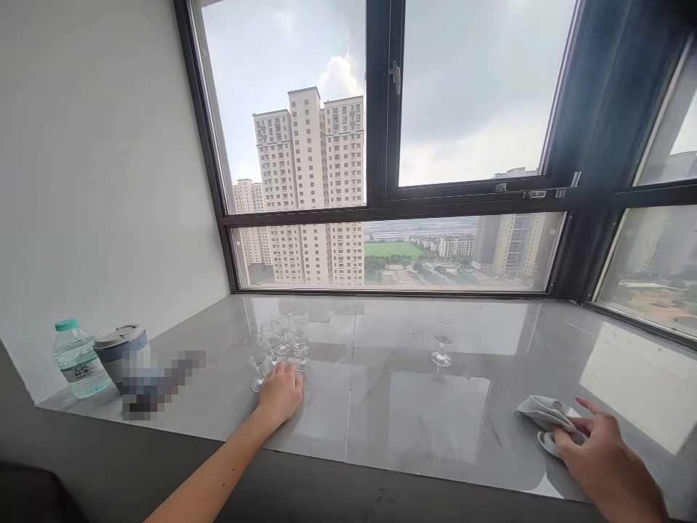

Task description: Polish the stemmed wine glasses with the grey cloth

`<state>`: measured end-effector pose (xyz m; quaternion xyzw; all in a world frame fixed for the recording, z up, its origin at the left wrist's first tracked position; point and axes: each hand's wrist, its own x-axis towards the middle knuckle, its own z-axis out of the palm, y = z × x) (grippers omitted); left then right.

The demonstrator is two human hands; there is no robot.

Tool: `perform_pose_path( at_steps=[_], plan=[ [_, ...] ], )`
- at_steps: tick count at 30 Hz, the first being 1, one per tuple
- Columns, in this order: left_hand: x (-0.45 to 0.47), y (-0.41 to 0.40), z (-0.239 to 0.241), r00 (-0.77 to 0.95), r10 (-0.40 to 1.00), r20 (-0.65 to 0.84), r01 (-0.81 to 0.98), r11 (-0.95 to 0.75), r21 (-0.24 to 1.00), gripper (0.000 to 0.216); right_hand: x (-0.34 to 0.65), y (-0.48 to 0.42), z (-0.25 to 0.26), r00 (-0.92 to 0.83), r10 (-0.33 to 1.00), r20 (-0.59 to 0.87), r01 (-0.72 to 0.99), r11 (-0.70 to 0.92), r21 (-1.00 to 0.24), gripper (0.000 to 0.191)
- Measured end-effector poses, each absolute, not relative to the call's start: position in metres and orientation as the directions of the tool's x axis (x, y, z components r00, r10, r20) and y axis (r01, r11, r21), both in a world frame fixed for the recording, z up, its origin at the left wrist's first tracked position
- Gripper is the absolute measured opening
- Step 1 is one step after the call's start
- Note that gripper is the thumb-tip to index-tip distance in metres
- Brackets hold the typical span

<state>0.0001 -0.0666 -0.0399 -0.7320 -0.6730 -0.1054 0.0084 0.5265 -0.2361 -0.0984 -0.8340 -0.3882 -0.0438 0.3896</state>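
Note:
My left hand reaches out over the grey window ledge and rests at the base of a cluster of several small clear stemmed glasses. Its fingers curl near the closest glass foot; whether they grip it is hidden. One more stemmed glass stands alone further right. My right hand lies at the front right with fingers spread, pressing on a crumpled grey cloth.
A plastic water bottle and a lidded cup stand at the ledge's left end beside a blurred object. Large dark-framed windows rise behind the ledge. A white wall closes the left side.

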Motion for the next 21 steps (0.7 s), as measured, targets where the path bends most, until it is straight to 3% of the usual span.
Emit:
perform_pose_path(
  at_steps=[4,9,11,16,18,21],
  plan=[
    [0.046,-0.085,-0.022,0.237,0.946,0.223,0.927,-0.289,0.239,0.028,0.498,-0.243,-0.071,0.741,0.595,0.312,0.625,-0.440,-0.645,0.065],
    [0.171,-0.090,-0.011,0.526,0.827,0.199,0.631,-0.537,0.560,0.021,0.497,-0.240,-0.073,0.745,0.551,0.375,0.643,-0.447,-0.622,0.056],
    [0.229,-0.079,-0.015,0.531,0.834,0.151,0.574,-0.485,0.659,0.023,0.498,-0.241,-0.075,0.745,0.546,0.383,0.642,-0.433,-0.633,0.055],
    [0.335,-0.032,-0.026,0.407,0.910,0.084,0.577,-0.327,0.749,0.062,0.500,-0.241,-0.076,0.721,0.561,0.407,0.661,-0.381,-0.646,0.049],
    [0.358,-0.018,-0.029,0.402,0.913,0.072,0.561,-0.308,0.769,0.053,0.501,-0.240,-0.078,0.715,0.560,0.418,0.666,-0.365,-0.650,0.049],
    [0.374,-0.011,-0.031,0.438,0.895,0.078,0.534,-0.329,0.779,0.021,0.501,-0.238,-0.080,0.731,0.537,0.422,0.652,-0.365,-0.665,0.049]
  ],
)
